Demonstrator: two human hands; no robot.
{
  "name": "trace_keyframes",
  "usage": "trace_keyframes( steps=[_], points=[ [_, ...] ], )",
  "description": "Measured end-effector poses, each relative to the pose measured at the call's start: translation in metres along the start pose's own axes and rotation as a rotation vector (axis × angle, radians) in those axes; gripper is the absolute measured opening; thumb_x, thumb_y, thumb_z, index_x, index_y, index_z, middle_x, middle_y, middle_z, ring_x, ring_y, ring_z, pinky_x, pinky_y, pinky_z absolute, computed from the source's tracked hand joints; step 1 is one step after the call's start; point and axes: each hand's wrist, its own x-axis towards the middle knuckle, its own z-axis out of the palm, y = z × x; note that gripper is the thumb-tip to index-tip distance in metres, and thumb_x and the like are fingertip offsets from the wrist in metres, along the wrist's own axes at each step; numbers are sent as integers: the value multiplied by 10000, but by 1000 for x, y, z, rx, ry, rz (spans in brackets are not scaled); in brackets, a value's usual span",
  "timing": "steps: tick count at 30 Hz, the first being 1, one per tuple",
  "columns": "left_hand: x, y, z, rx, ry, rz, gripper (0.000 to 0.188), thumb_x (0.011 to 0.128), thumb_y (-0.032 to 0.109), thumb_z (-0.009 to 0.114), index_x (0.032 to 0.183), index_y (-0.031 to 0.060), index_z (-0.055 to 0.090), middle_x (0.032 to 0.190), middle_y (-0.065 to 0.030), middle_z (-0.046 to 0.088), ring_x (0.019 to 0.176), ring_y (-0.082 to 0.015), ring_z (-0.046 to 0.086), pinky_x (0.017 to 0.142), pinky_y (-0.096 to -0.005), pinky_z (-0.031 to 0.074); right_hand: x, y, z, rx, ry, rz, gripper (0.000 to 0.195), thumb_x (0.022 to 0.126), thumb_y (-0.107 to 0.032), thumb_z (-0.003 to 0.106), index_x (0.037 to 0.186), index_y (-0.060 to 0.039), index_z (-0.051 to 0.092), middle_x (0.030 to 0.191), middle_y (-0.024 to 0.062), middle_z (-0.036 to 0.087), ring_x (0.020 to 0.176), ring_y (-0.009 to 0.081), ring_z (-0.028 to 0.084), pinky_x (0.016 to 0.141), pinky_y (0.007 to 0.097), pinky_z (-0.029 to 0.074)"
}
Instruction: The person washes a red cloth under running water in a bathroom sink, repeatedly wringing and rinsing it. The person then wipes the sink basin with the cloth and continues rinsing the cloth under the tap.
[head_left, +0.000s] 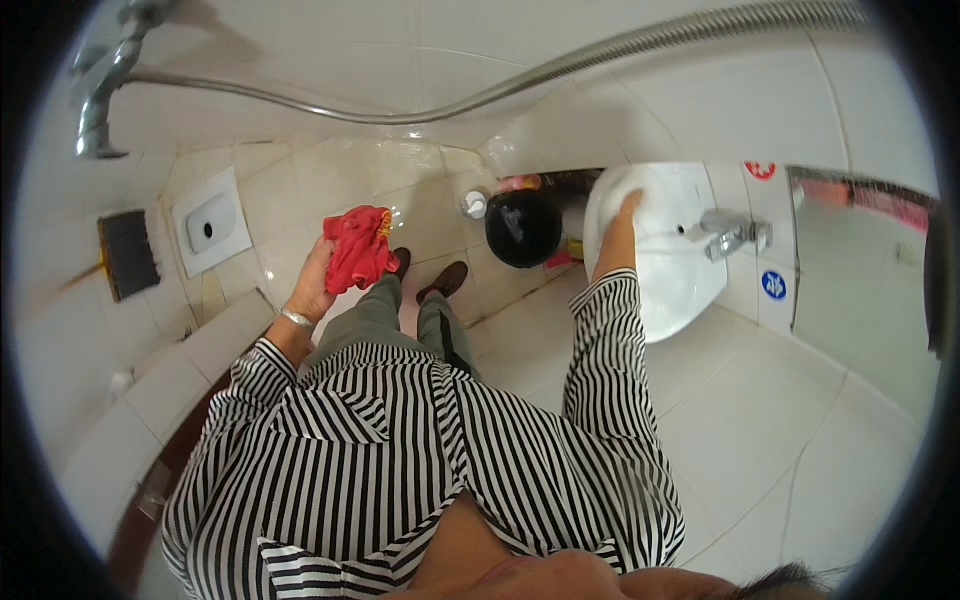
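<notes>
My left hand grips a crumpled red cloth with a yellow-patterned edge, held out above the tiled floor. A metal bracelet circles that wrist. My right hand reaches to the near-left side of a white ceramic washbasin. Its fingers lie at the basin's inner edge and are partly blurred, so whether anything is under them cannot be told. To the right of this hand, a chrome faucet stands over the basin beside the drain hole.
A black round bucket stands on the floor left of the washbasin. Near it is a small round white object. A squat toilet lies at far left, by a dark flat-headed tool. A metal hose hangs across the wall.
</notes>
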Motion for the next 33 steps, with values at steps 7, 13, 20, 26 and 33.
trace_keyframes(
  steps=[7, 13, 20, 26, 33],
  points=[
    [0, -15, 8, -85, 34, 43, 364, 859, 158, 361, 1200, 31, 345, 1160, -117, 460, 1024, -215, 490, 866, -320, 412, -135, 98, -20, -133, -215, -142, 425, 849, -314, 366, 1168, -41, 437, 1252, 206, 364, 1180, 345, 320, 946, 436, 293],
    [14, -8, 17, 71, -103, -41, 387, 857, 168, 372, 1219, 38, 331, 1189, -109, 444, 1046, -215, 478, 874, -321, 407, -30, 106, -7, -241, -19, 210, 303, 818, -252, 409, 988, -38, 538, 990, 178, 548, 999, 300, 485, 847, 459, 354],
    [11, -14, 27, 74, -80, -46, 418, 840, 202, 402, 1218, 35, 336, 1194, -105, 443, 1065, -214, 467, 888, -329, 404, -111, -20, -1, 331, 368, -345, 428, 896, -230, 266, 1242, 16, 323, 1219, 192, 413, 1112, 283, 417, 942, 351, 319],
    [10, -15, 42, 87, -108, -67, 390, 828, 164, 379, 1196, 35, 355, 1183, -107, 450, 1044, -211, 482, 881, -329, 411, -225, 38, -53, -47, 204, -49, 359, 841, -243, 440, 1137, -40, 453, 1097, 189, 496, 958, 325, 500, 806, 400, 404],
    [8, -14, 31, 74, -66, -61, 384, 827, 124, 353, 1201, 37, 345, 1163, -109, 460, 1024, -214, 490, 853, -325, 424, -143, -103, -47, -88, 494, -202, 576, 768, -134, 490, 1270, -1, 241, 1192, 241, 388, 1029, 353, 445, 843, 408, 391]
  ],
)
